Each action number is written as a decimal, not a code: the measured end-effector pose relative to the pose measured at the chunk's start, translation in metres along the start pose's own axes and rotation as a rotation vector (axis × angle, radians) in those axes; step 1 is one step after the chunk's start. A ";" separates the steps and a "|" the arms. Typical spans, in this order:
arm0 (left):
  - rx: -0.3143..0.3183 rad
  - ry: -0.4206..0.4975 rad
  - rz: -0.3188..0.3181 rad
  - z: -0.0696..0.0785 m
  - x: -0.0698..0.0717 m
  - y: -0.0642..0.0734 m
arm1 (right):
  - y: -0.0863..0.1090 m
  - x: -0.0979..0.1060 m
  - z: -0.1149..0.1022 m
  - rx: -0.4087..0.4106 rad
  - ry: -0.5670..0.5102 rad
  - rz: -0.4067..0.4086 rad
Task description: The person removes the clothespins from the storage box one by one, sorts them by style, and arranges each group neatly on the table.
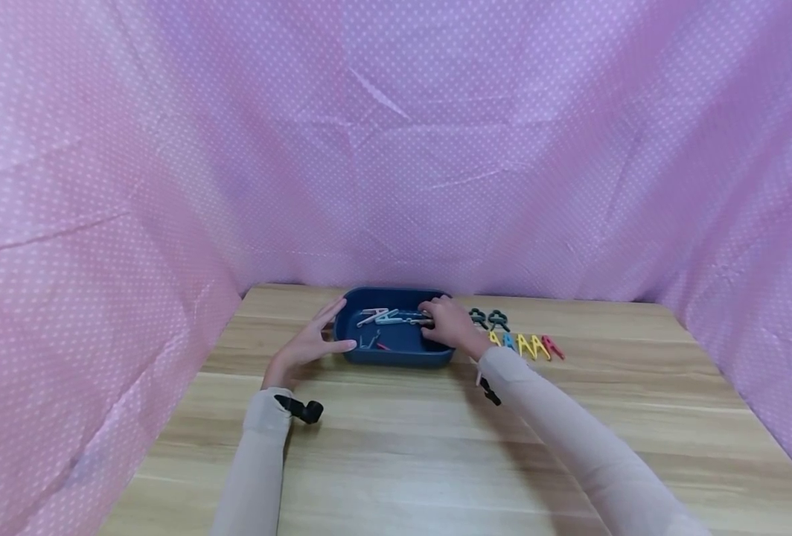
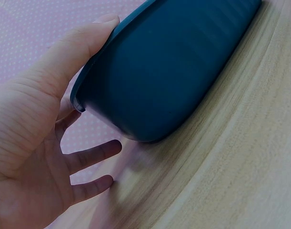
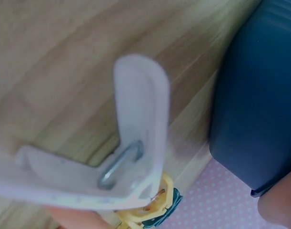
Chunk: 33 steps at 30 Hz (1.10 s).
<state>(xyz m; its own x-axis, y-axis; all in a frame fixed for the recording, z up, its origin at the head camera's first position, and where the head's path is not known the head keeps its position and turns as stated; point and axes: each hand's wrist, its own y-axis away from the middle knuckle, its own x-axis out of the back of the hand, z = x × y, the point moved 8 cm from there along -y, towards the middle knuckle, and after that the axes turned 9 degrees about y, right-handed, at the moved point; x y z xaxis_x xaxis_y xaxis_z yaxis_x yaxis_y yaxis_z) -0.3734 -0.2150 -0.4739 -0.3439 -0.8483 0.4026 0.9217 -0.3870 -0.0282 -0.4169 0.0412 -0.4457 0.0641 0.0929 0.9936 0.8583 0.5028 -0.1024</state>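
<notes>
A dark blue basin [image 1: 399, 357] stands at the back of the table with several clothespins inside, among them a pale blue clothespin [image 1: 389, 321] and a pink one [image 1: 371, 317]. My left hand [image 1: 310, 344] rests at the basin's left end, thumb [image 2: 90, 40] against the rim and the other fingers spread. My right hand [image 1: 452, 325] reaches over the right end, fingers and thumb bent around the end of a clothespin; I cannot tell whether they grip it. A pale clothespin [image 3: 143, 105] looms close to the camera in the right wrist view.
Right of the basin lie two dark green clips [image 1: 499, 320] with flower-shaped ends. In front of them runs a row of clothespins: yellow ones [image 1: 523, 347], a blue one [image 1: 508, 341] and a red one [image 1: 553, 347]. Pink dotted cloth [image 1: 396, 186] hangs behind the wooden table [image 1: 396, 447].
</notes>
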 end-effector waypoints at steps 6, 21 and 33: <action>-0.009 0.010 -0.008 0.002 -0.001 -0.001 | 0.000 0.000 0.000 0.004 -0.013 -0.013; -0.018 0.023 -0.010 0.003 0.000 -0.003 | -0.002 0.003 0.001 0.019 0.002 -0.017; -0.005 0.029 -0.012 0.004 -0.001 -0.003 | -0.002 -0.003 0.001 0.027 0.024 -0.079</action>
<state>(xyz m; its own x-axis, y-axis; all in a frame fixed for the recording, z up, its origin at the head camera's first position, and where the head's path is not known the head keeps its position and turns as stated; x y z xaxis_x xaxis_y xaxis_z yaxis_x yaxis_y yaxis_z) -0.3747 -0.2112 -0.4704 -0.3598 -0.8536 0.3766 0.9167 -0.3986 -0.0277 -0.4194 0.0401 -0.4488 0.0091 0.0315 0.9995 0.8473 0.5305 -0.0245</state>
